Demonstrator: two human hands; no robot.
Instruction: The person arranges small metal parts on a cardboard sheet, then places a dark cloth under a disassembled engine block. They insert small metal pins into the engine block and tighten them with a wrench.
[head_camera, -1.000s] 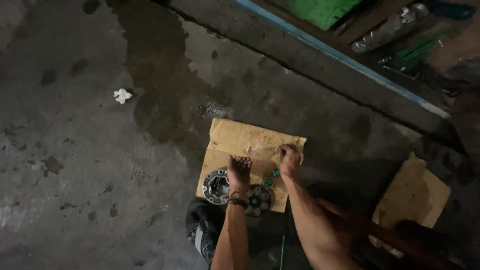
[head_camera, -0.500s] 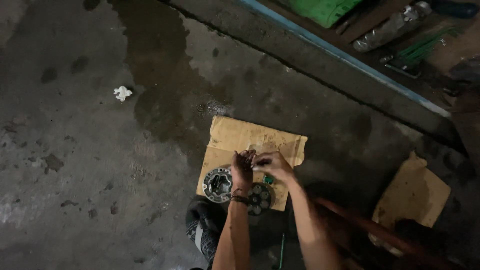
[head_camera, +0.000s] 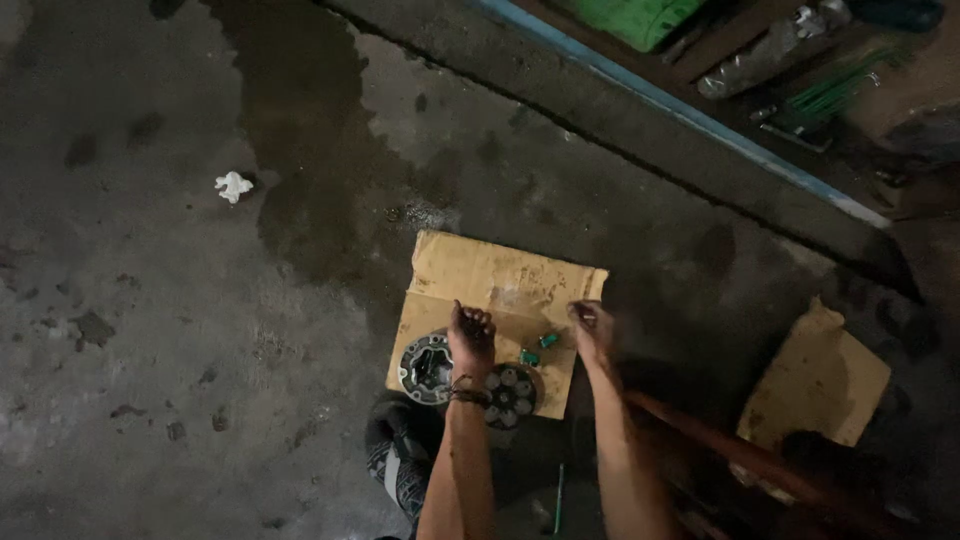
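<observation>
Stained concrete floor (head_camera: 150, 330) is left bare to the left, giving room. On the cardboard sheet (head_camera: 480, 275), laid as a work mat, 2 round metal parts (head_camera: 428, 368) are kept by its near edge. The left hand (head_camera: 470, 338) is curled shut above them; whether anything is pinched cannot be told. 2 small green pieces (head_camera: 540, 348) lie between the hands. The right hand (head_camera: 592, 325) is loosely closed at the right edge.

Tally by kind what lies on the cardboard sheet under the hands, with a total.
Round metal parts: 2, a ring-shaped disc and a disc with round holes.
Small green pieces: 2, one nearer the right hand, one nearer the left hand.
Total: 4.
</observation>
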